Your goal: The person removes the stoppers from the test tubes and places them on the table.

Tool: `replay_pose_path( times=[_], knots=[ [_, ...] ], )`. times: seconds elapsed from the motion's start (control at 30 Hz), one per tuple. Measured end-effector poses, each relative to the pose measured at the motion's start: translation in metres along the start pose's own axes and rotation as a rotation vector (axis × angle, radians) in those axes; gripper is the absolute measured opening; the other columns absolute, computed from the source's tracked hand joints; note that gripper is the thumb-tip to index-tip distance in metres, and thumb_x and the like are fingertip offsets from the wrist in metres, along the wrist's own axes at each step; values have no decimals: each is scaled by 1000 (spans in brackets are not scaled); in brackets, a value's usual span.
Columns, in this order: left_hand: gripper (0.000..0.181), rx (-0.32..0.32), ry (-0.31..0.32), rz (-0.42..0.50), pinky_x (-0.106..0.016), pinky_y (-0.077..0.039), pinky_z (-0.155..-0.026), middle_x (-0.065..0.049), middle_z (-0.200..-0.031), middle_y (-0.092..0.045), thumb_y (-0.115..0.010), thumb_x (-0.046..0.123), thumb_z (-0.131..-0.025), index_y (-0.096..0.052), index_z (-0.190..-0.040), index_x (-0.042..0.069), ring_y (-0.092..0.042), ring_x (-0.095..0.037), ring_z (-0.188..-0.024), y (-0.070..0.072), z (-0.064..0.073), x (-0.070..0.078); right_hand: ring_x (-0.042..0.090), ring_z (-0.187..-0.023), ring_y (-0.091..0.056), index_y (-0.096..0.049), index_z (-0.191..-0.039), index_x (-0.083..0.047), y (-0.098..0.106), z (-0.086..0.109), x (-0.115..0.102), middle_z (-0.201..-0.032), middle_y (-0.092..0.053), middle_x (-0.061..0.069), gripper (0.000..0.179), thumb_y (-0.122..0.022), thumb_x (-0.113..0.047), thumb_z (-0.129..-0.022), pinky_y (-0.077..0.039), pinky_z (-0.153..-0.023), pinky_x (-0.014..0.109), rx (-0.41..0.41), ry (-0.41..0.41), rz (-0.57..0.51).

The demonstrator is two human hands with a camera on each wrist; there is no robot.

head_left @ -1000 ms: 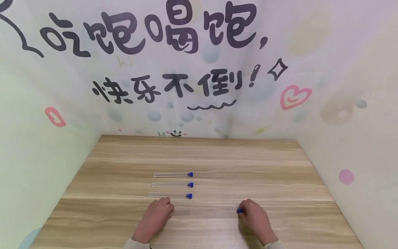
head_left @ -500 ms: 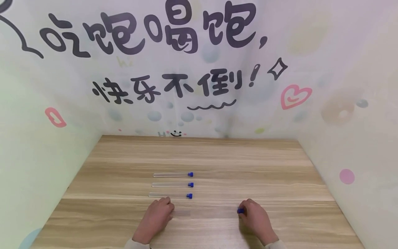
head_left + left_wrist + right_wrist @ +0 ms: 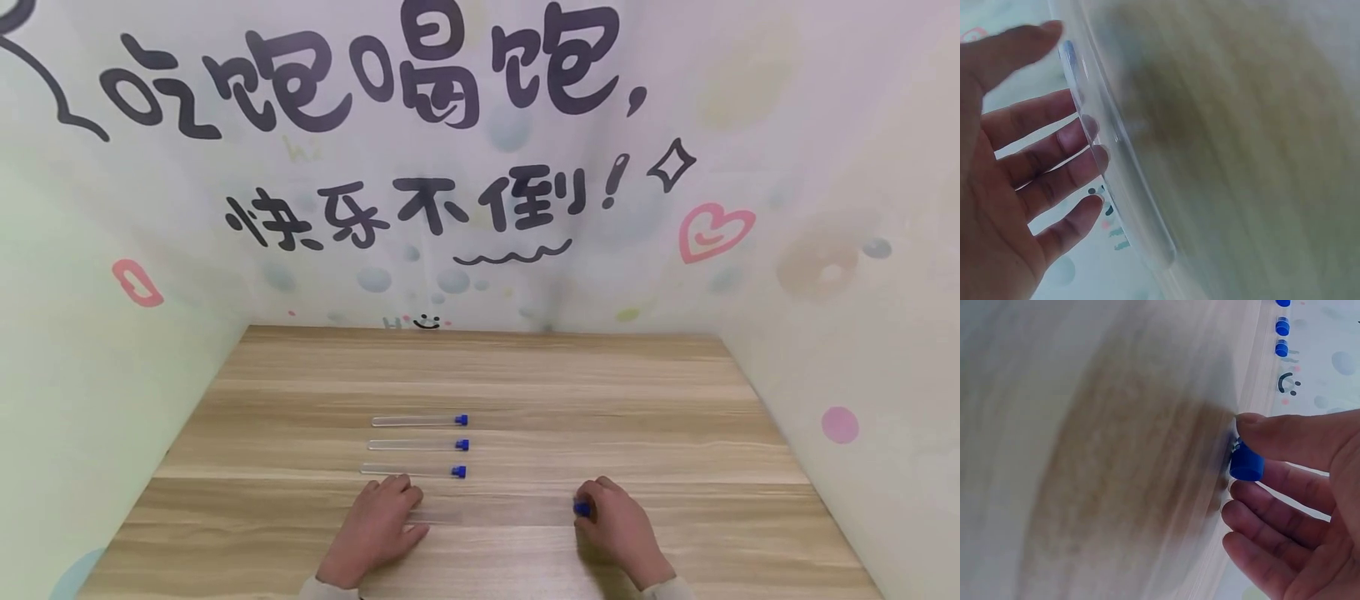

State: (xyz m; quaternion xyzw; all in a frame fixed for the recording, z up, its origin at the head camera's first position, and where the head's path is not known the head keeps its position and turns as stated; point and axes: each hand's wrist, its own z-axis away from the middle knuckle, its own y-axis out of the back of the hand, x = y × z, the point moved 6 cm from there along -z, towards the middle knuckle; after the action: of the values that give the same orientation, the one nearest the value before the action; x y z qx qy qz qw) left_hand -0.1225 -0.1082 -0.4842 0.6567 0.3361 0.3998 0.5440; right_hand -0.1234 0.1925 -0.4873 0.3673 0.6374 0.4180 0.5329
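As right grip point(image 3: 618, 525) pinches cap point(image 3: 1247, 464), "快乐不倒!" lettering point(image 3: 427, 185)

At five o'clock my right hand point(image 3: 618, 527) pinches a blue cap point(image 3: 581, 507), while at seven my left hand point(image 3: 373, 528), thumb spread, has three clear tubes point(image 3: 412, 446) (blue stoppers point(image 3: 462, 445) toward three) at its one o'clock.

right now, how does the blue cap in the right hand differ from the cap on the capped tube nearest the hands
The held cap is pinched in the right hand, while the tube's cap is held by neither. The held cap appears to be off any tube; the tube's cap sits in the end of its clear tube. In the head view, the held cap is further right than the tube's cap. Both are blue.
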Motion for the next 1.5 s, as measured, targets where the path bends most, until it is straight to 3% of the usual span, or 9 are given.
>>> replay_pose_path(
  times=[0.37,0.77,1.0,1.27,1.5],
  knots=[
    [31,57,25,2,-41,-49,-75,1,-86,-59,-72,36,-79,-68,-93,9,-57,-16,-80,18,-6,-6,18,-83,-65,-68,-95,-10,14,-9,-1,-94,-66,0,31,-82,-19,-69,-54,-67,37,32,-23,9],
    [25,146,24,-19,-35,-46,-69,2,-84,-58,-73,30,-79,-67,-92,10,-54,-14,-78,27,-12,-6,20,-89,-66,-67,-97,-12,25,-14,-7,-98,-67,0,31,-81,-16,-70,-53,-65,37,89,2,-4],
    [24,165,22,-25,-34,-45,-67,2,-84,-57,-74,29,-78,-66,-91,10,-53,-14,-77,29,-17,-6,19,-86,-66,-67,-98,-11,26,-18,-15,-98,-66,1,31,-80,-14,-70,-52,-62,35,119,23,-10],
    [26,150,59,-36,-39,-49,-75,-2,-89,-59,-75,26,-79,-66,-96,8,-55,-18,-82,32,-24,-6,18,-85,-65,-68,-98,-12,29,-25,-28,-98,-67,0,31,-81,-17,-70,-52,-62,34,143,46,-16],
    [26,139,57,-52,-38,-48,-72,-3,-89,-58,-77,17,-76,-65,-97,7,-54,-19,-81,32,-27,-7,17,-83,-65,-68,-98,-12,26,-31,-37,-98,-67,0,31,-81,-18,-71,-52,-63,34,143,68,-6]
  ],
)
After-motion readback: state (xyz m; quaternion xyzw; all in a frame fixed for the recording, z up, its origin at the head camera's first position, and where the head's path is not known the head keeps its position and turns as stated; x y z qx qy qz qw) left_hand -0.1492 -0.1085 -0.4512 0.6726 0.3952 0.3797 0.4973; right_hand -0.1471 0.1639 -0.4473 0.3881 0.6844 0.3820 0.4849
